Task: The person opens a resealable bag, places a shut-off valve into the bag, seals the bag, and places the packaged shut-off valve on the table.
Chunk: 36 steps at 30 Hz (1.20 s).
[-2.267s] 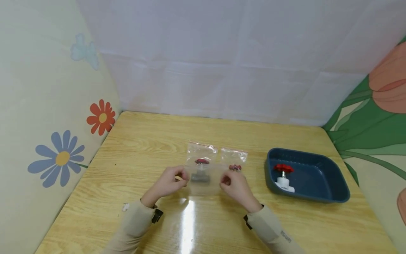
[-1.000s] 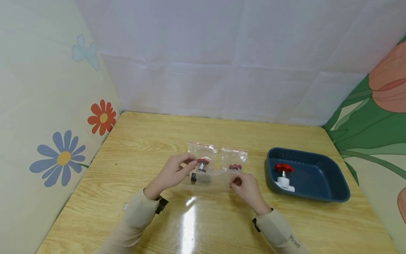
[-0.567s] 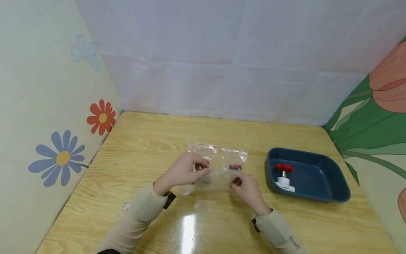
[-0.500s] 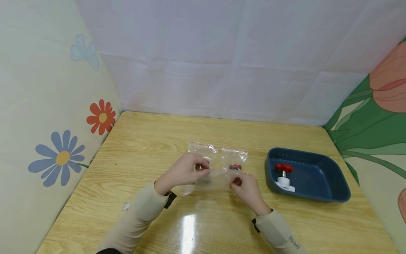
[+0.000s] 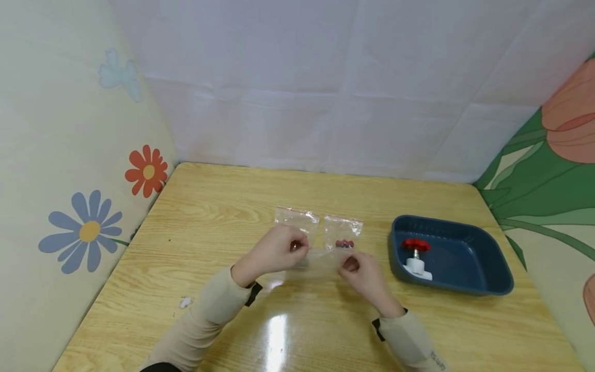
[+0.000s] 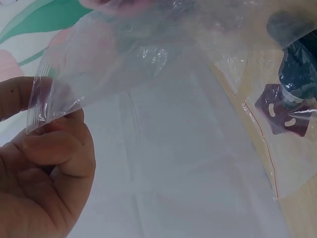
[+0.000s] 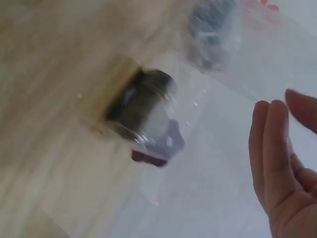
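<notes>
A clear plastic bag [image 5: 321,264], with no item visible inside it, stretches between my two hands above the table. My left hand [image 5: 279,250] pinches its left edge; the left wrist view shows the film between thumb and fingers. At its right end, my right hand [image 5: 367,281] holds the bag with bent fingers. Behind lie two zip bags, each with a red-handled valve. The left zip bag [image 5: 303,219] is partly covered by my left hand, its dark valve [image 7: 141,106] visible through film in the right wrist view. The right zip bag [image 5: 341,227] shows its red handle [image 5: 345,243].
On the right stands a dark blue tray [image 5: 492,258] holding a white valve [image 5: 416,266] with a red handwheel [image 5: 416,245]. A small white scrap [image 5: 185,301] lies at the left of the wooden table [image 5: 223,201]. White cloth [image 5: 288,103] hangs behind.
My left hand has moved right along the bag and now covers much of the left zip bag. My right hand has shifted slightly right. The tray and its valve stay put.
</notes>
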{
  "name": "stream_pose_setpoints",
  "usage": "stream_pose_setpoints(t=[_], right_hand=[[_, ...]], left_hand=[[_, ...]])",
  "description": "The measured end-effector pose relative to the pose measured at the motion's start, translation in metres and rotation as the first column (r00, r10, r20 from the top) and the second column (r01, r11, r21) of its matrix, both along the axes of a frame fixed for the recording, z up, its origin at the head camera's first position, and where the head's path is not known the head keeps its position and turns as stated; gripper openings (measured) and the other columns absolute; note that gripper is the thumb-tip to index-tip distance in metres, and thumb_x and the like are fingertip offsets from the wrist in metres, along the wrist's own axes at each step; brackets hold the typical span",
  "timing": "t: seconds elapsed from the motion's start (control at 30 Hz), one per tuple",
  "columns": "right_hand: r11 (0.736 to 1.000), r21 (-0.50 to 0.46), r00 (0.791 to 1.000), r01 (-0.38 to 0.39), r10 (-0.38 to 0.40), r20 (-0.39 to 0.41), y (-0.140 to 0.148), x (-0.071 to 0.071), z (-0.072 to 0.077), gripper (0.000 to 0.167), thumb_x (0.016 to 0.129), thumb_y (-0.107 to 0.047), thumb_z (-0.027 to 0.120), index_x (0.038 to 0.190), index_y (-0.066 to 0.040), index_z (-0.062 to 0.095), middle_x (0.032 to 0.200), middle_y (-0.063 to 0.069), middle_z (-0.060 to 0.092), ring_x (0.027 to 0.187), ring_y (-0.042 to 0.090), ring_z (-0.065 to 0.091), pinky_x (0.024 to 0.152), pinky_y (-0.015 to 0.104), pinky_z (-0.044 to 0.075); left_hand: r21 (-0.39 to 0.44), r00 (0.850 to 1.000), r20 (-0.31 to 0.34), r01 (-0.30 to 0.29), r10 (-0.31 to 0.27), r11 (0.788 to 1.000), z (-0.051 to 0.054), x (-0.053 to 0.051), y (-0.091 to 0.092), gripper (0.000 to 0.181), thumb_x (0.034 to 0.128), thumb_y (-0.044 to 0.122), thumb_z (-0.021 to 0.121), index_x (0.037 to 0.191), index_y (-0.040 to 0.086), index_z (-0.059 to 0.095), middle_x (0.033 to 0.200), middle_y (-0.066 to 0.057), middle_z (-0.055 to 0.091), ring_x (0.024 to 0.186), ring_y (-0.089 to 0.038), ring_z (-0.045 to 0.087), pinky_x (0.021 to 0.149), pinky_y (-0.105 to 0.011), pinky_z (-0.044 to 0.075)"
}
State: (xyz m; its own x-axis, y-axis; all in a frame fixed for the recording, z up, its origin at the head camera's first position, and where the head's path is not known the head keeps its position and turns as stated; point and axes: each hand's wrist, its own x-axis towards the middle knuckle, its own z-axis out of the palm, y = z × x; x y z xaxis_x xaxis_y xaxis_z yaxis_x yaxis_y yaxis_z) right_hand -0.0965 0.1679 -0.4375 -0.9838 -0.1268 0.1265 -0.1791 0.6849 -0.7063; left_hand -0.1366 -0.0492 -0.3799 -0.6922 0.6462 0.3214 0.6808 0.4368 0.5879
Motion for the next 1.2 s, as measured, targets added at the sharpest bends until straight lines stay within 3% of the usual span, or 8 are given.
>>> stream_pose_setpoints(t=[0.17, 0.3, 0.53, 0.63, 0.77, 0.9, 1.03, 1.2], right_hand=[[0.995, -0.103, 0.99, -0.01, -0.005, -0.143, 0.008, 0.005, 0.018, 0.021, 0.068, 0.004, 0.074, 0.084, 0.002, 0.06, 0.07, 0.004, 0.06, 0.059, 0.011, 0.056, 0.052, 0.021, 0.049], [0.991, -0.118, 0.937, -0.07, 0.024, -0.349, 0.01, 0.008, 0.029, 0.022, 0.068, 0.007, 0.074, 0.086, 0.001, 0.063, 0.068, 0.001, 0.06, 0.057, 0.005, 0.055, 0.048, 0.018, 0.048], [0.979, 0.001, 0.782, -0.206, 0.165, -0.601, 0.003, 0.005, 0.037, 0.023, 0.065, 0.008, 0.075, 0.084, -0.002, 0.067, 0.072, 0.0, 0.059, 0.054, 0.004, 0.048, 0.046, 0.013, 0.04], [0.962, 0.084, 0.691, -0.259, 0.245, -0.68, -0.003, 0.001, 0.039, 0.007, 0.078, -0.008, 0.071, 0.082, -0.003, 0.068, 0.077, 0.004, 0.06, 0.058, 0.01, 0.049, 0.049, 0.018, 0.041], [0.936, 0.197, 0.609, -0.292, 0.34, -0.716, -0.012, -0.004, 0.041, 0.027, 0.092, -0.022, 0.051, 0.082, -0.003, 0.068, 0.082, 0.007, 0.059, 0.07, 0.018, 0.053, 0.058, 0.026, 0.045], [0.906, 0.283, 0.58, -0.314, 0.419, -0.699, -0.018, -0.006, 0.042, 0.031, 0.095, -0.019, 0.044, 0.083, -0.001, 0.067, 0.084, 0.008, 0.057, 0.076, 0.021, 0.052, 0.062, 0.029, 0.047], [0.891, 0.325, 0.549, -0.318, 0.452, -0.703, -0.022, -0.007, 0.042, 0.011, 0.086, -0.005, 0.058, 0.082, 0.0, 0.067, 0.083, 0.007, 0.056, 0.077, 0.021, 0.053, 0.064, 0.029, 0.048], [0.89, 0.342, 0.573, -0.301, 0.456, -0.681, -0.024, -0.006, 0.043, 0.004, 0.076, 0.001, 0.065, 0.08, 0.0, 0.066, 0.082, 0.006, 0.057, 0.076, 0.02, 0.052, 0.063, 0.027, 0.047]], left_hand=[[-0.013, 1.0, -0.014, -0.026, 0.026, 1.0, 0.002, 0.002, 0.0, 0.016, 0.0743, -0.001, 0.056, 0.064, 0.009, 0.061, 0.058, 0.006, 0.052, 0.052, -0.003, 0.043, 0.048, -0.016, 0.039], [-0.015, 0.999, -0.013, -0.037, 0.037, 0.999, 0.003, 0.004, 0.0, 0.015, 0.0742, -0.001, 0.056, 0.064, 0.009, 0.06, 0.058, 0.006, 0.051, 0.052, -0.004, 0.043, 0.048, -0.016, 0.038], [-0.023, 0.999, -0.014, -0.045, 0.045, 0.999, 0.003, 0.003, 0.001, 0.015, 0.0738, -0.001, 0.056, 0.063, 0.009, 0.059, 0.057, 0.006, 0.05, 0.052, -0.003, 0.042, 0.048, -0.016, 0.038], [-0.026, 0.999, -0.023, -0.048, 0.047, 0.999, 0.002, 0.002, 0.001, 0.014, 0.0739, 0.0, 0.057, 0.064, 0.009, 0.06, 0.058, 0.006, 0.051, 0.052, -0.003, 0.042, 0.048, -0.016, 0.038], [-0.025, 0.999, -0.027, -0.043, 0.042, 0.999, 0.002, 0.002, 0.001, 0.014, 0.0746, 0.0, 0.057, 0.065, 0.009, 0.061, 0.059, 0.005, 0.052, 0.053, -0.003, 0.043, 0.049, -0.016, 0.039], [-0.018, 0.999, -0.024, -0.035, 0.035, 0.999, 0.0, 0.001, 0.002, 0.012, 0.0749, 0.0, 0.057, 0.066, 0.008, 0.061, 0.06, 0.005, 0.052, 0.053, -0.003, 0.043, 0.049, -0.016, 0.039], [-0.014, 0.999, -0.02, -0.034, 0.034, 0.999, 0.0, 0.001, 0.003, 0.011, 0.0747, 0.0, 0.058, 0.068, 0.007, 0.062, 0.06, 0.004, 0.053, 0.054, -0.004, 0.044, 0.049, -0.016, 0.04], [-0.003, 0.999, -0.032, -0.028, 0.028, 1.0, 0.0, 0.001, 0.004, 0.01, 0.0755, -0.001, 0.058, 0.069, 0.006, 0.062, 0.062, 0.003, 0.054, 0.055, -0.005, 0.045, 0.05, -0.015, 0.04]])
